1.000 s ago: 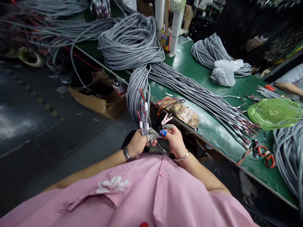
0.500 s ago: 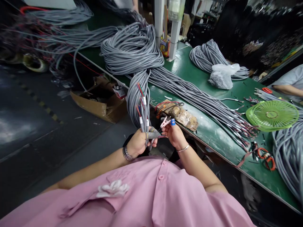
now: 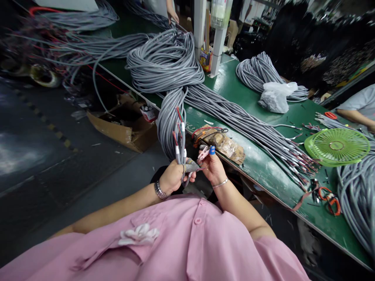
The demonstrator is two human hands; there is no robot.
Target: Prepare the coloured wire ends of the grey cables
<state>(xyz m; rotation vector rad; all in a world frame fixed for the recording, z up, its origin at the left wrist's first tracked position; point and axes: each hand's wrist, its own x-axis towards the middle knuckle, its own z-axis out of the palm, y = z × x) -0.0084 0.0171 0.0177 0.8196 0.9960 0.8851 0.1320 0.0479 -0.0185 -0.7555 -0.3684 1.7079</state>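
Note:
My left hand (image 3: 173,175) is closed around a few grey cables (image 3: 179,154). Their stripped ends, with white bands and coloured wires, point up past the fist. One cable end (image 3: 191,168) lies across the thumb, its thin wires pointing right. My right hand (image 3: 215,169) is beside those wire tips, with a blue cover (image 3: 212,150) on one digit. Its fingers are pinched around a small pale-pink clip-like tool (image 3: 202,154); the grip is partly hidden. Just beyond is a tape-wrapped block (image 3: 225,145) at the bench edge.
A long bundle of grey cables (image 3: 240,119) crosses the green bench (image 3: 263,177), with coiled cable (image 3: 164,62) behind. On the right are a green fan (image 3: 336,145) and orange-handled scissors (image 3: 329,201). A cardboard box (image 3: 117,130) stands below left. Other people's arms show at the far edges.
My right hand and the pink tool have shifted slightly left and turned a little. My left hand, still on the cables, has moved slightly right.

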